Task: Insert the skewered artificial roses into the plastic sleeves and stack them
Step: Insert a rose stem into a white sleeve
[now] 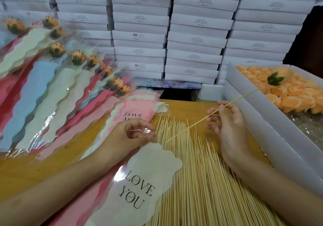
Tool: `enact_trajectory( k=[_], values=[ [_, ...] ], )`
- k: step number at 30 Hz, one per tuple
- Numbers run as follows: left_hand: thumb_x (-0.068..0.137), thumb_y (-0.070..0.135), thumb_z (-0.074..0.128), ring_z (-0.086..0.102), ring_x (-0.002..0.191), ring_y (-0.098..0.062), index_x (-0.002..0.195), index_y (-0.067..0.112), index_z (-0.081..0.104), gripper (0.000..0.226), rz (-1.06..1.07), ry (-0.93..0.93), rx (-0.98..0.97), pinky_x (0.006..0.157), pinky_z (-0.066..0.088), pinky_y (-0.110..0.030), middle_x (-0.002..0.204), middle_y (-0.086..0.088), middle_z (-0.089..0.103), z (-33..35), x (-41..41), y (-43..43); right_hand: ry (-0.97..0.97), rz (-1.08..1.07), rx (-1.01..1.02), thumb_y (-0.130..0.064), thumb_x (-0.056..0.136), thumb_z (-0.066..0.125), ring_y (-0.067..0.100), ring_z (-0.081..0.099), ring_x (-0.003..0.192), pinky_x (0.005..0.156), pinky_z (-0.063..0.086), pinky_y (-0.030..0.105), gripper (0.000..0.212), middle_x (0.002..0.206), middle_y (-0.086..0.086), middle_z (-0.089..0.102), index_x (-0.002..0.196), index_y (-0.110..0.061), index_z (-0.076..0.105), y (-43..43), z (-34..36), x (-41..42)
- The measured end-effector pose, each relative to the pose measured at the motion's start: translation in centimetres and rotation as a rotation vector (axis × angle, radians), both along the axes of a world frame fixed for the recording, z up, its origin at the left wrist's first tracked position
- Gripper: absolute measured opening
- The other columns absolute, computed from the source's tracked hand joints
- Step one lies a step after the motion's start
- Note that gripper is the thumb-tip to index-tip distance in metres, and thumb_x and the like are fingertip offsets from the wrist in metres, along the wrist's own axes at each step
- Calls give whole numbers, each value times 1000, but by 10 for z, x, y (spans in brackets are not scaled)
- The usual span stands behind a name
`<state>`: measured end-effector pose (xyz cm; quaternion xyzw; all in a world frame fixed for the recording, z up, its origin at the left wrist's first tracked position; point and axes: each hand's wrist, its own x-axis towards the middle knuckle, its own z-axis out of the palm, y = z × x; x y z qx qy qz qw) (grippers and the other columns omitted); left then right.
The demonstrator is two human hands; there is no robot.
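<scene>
My right hand (227, 122) pinches a bamboo skewer (192, 125) near its middle. Its far end carries an orange rose (279, 76) with a green leaf base, held over the box of roses. The skewer's point slants down toward my left hand (132, 134), which pinches the clear top edge of a plastic sleeve (148, 178) printed LOVE YOU. That sleeve lies across a spread of loose skewers (201, 182). A stack of empty sleeves (136, 106) lies just behind my left hand.
Finished sleeved roses (57, 79) fan out in an overlapping pile at the left. A white box of loose orange roses (300, 94) stands at the right. Stacked white cartons (192, 33) wall off the back. The wooden table (35, 169) shows at lower left.
</scene>
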<state>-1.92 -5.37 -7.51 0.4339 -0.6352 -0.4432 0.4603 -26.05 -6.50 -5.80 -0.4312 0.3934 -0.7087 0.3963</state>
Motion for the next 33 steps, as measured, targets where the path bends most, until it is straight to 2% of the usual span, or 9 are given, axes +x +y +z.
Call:
enact_trajectory(
  k=[2,4,7,11,16,28,33],
  values=[
    [82,5,72,33,40,-15,86,9,70,6,21,21,-9,40,27,-17,53,-15,45,0,1,0,2,-11,-2,-11,104,39,5,60,56,50,52,20,16,72,-2,65,97,-19,51,-1,-1,0],
    [82,3,72,31,37,-13,86,3,69,5,40,32,-18,36,26,-16,56,-13,50,1,0,0,3,-20,-2,-11,104,40,6,61,57,51,53,20,16,75,0,65,95,-19,50,-2,-2,-1],
    [82,-4,68,37,34,-7,88,-11,63,10,38,82,-20,34,29,-13,57,-5,57,2,-3,1,25,-28,6,-11,104,40,7,63,60,53,54,22,16,79,2,66,94,-18,50,-2,-3,-2],
    [85,0,65,31,30,-9,85,-12,61,12,22,77,-13,33,25,-13,51,5,58,3,-3,2,47,-15,25,-13,104,41,8,65,63,54,56,23,14,79,0,68,96,-17,51,-3,-6,-2],
    [87,1,63,28,32,-11,85,-11,59,14,34,49,-40,33,23,-15,53,3,59,5,-3,4,55,38,50,-13,104,42,8,66,64,54,55,22,13,74,-4,72,97,-16,52,-4,-8,-1],
    [90,2,61,30,36,-10,86,-6,60,9,55,27,-91,35,24,-15,58,2,63,5,-3,4,-24,91,107,-12,104,40,8,66,62,53,56,22,14,71,-2,71,98,-14,53,-2,-5,1],
    [91,2,60,29,36,-12,85,-3,59,8,52,59,-89,35,22,-17,62,-4,66,4,-3,5,53,168,133,-12,103,42,10,68,65,56,56,23,11,74,-2,73,104,-15,54,0,-7,2]
  ],
)
